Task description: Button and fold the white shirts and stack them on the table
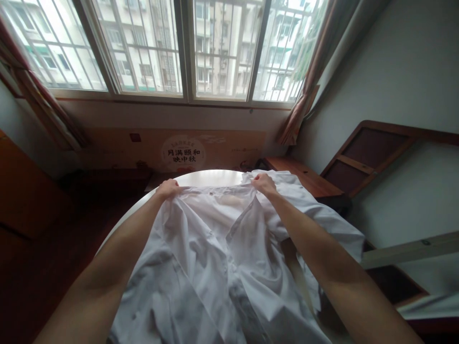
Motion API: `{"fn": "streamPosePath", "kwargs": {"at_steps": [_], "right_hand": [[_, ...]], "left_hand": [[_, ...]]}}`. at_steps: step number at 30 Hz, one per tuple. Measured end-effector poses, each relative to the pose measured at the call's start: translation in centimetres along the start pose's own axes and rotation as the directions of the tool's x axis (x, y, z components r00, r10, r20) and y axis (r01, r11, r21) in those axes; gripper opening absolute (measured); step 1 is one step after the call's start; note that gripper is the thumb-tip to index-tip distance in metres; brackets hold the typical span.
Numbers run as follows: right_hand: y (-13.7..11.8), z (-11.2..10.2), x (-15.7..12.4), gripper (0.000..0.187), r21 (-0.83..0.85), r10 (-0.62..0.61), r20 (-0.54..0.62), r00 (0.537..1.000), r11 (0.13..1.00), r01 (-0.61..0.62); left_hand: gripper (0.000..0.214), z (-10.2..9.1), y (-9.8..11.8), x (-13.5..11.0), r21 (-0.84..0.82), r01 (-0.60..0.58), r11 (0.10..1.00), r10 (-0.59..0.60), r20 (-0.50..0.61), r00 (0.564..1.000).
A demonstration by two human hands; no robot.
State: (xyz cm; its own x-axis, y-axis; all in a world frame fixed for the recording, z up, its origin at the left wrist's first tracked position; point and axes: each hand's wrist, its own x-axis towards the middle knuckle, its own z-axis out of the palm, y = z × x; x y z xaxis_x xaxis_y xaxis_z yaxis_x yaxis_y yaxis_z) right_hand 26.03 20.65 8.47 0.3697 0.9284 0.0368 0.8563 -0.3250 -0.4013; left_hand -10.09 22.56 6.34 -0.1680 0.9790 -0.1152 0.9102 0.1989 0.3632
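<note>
Home room, curtained window (186,48), wooden furniture (304,179)

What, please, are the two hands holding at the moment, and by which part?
A white shirt: the left hand and the right hand each grip its far edge, which runs stretched between them above the round table.

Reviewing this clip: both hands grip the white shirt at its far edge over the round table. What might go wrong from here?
1. On the right, the white shirt seems to hang past the edge of the round table, so its weight may drag it off.
2. The left hand and right hand pinch only the far edge. If one slips, the cloth would likely bunch.
3. The open front lies creased, and the folds may get pressed in.
</note>
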Motion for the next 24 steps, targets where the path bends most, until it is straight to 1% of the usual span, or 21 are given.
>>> {"fn": "streamPosePath", "kwargs": {"at_steps": [1, 3, 5, 6, 7, 8, 9, 10, 11, 12, 13, 14, 15, 16, 17, 18, 19, 20, 21, 22, 24], "right_hand": [[-0.9, -0.1, -0.3, 0.021, 0.030, 0.000, -0.030, 1.000, 1.000, 0.001], [-3.2, 0.1, -1.1, 0.023, 0.059, -0.017, -0.101, 0.995, 0.998, 0.023], [-5.7, 1.2, -2.0, 0.029, 0.053, -0.059, -0.176, 0.983, 0.996, 0.070], [-6.8, 2.1, -2.5, 0.032, 0.047, -0.089, -0.188, 0.978, 0.994, 0.099], [-7.6, 3.2, -3.0, 0.035, 0.041, -0.127, -0.161, 0.979, 0.990, 0.135], [-8.2, 4.4, -3.5, 0.038, 0.033, -0.183, -0.094, 0.979, 0.982, 0.187], [-8.4, 5.6, -4.0, 0.040, 0.028, -0.250, -0.001, 0.968, 0.968, 0.250], [-8.3, 6.7, -4.6, 0.044, 0.030, -0.320, 0.094, 0.943, 0.948, 0.318], [-7.9, 7.7, -5.1, 0.048, 0.037, -0.384, 0.170, 0.908, 0.923, 0.383], [-7.3, 8.3, -5.6, 0.051, 0.046, -0.433, 0.211, 0.876, 0.900, 0.434], [-6.5, 8.7, -6.2, 0.051, 0.052, -0.464, 0.215, 0.860, 0.884, 0.464], [-5.8, 8.8, -6.9, 0.049, 0.055, -0.489, 0.193, 0.851, 0.871, 0.488], [-5.0, 8.7, -7.6, 0.047, 0.061, -0.527, 0.166, 0.833, 0.849, 0.525], [-4.3, 8.5, -8.3, 0.046, 0.069, -0.592, 0.152, 0.791, 0.805, 0.589], [-3.6, 8.1, -9.1, 0.045, 0.081, -0.672, 0.155, 0.724, 0.739, 0.668], [-3.1, 7.7, -9.9, 0.045, 0.096, -0.751, 0.171, 0.637, 0.657, 0.748], [-2.7, 7.4, -10.7, 0.043, 0.116, -0.818, 0.200, 0.539, 0.566, 0.816], [-2.4, 7.1, -11.5, 0.041, 0.133, -0.862, 0.238, 0.448, 0.486, 0.864], [-2.2, 6.9, -12.1, 0.037, 0.139, -0.881, 0.278, 0.382, 0.430, 0.892], [-2.0, 6.8, -12.7, 0.032, 0.127, -0.886, 0.315, 0.339, 0.393, 0.911], [-1.8, 6.9, -13.4, 0.023, 0.075, -0.878, 0.381, 0.290, 0.342, 0.937]], "left_hand": [[0.024, -0.1, 0.6, -0.1, -0.023, 0.047, 0.999, -0.048, -0.032, 0.998], [0.034, 0.1, 2.1, -0.2, -0.078, 0.134, 0.988, -0.144, -0.138, 0.980], [0.043, 0.7, 3.6, -0.4, -0.122, 0.176, 0.977, -0.201, -0.241, 0.950], [0.046, 1.2, 4.3, -0.5, -0.133, 0.177, 0.975, -0.208, -0.270, 0.940], [0.047, 1.8, 4.7, -0.7, -0.132, 0.165, 0.977, -0.196, -0.283, 0.939], [0.046, 2.3, 5.0, -0.9, -0.119, 0.140, 0.983, -0.169, -0.287, 0.943], [0.045, 2.9, 5.0, -1.2, -0.099, 0.107, 0.989, -0.131, -0.282, 0.950], [0.044, 3.3, 4.7, -1.6, -0.080, 0.072, 0.994, -0.091, -0.270, 0.958], [0.041, 3.6, 4.3, -2.0, -0.055, 0.017, 0.998, -0.031, -0.259, 0.965], [0.038, 3.9, 3.6, -2.5, -0.020, -0.068, 0.998, 0.060, -0.257, 0.964], [0.036, 4.0, 2.9, -3.1, 0.031, -0.182, 0.983, 0.184, -0.262, 0.947], [0.035, 4.1, 2.1, -3.7, 0.099, -0.326, 0.940, 0.340, -0.254, 0.905], [0.036, 4.1, 1.3, -4.3, 0.176, -0.487, 0.856, 0.516, -0.214, 0.829], [0.037, 4.2, 0.7, -4.8, 0.243, -0.633, 0.735, 0.672, -0.138, 0.728], [0.037, 4.4, 0.2, -5.2, 0.278, -0.739, 0.614, 0.776, -0.040, 0.630], [0.035, 4.6, -0.1, -5.4, 0.282, -0.797, 0.533, 0.822, 0.050, 0.567], [0.033, 4.9, -0.2, -5.4, 0.272, -0.820, 0.504, 0.829, 0.114, 0.548], [0.032, 5.3, -0.1, -5.3, 0.260, -0.814, 0.519, 0.812, 0.148, 0.565], [0.033, 5.6, 0.1, -5.1, 0.247, -0.787, 0.565, 0.779, 0.154, 0.608], [0.035, 5.9, 0.4, -4.8, 0.232, -0.748, 0.622, 0.738, 0.146, 0.659], [0.037, 6.1, 1.0, -4.2, 0.206, -0.665, 0.718, 0.649, 0.148, 0.746]]}}
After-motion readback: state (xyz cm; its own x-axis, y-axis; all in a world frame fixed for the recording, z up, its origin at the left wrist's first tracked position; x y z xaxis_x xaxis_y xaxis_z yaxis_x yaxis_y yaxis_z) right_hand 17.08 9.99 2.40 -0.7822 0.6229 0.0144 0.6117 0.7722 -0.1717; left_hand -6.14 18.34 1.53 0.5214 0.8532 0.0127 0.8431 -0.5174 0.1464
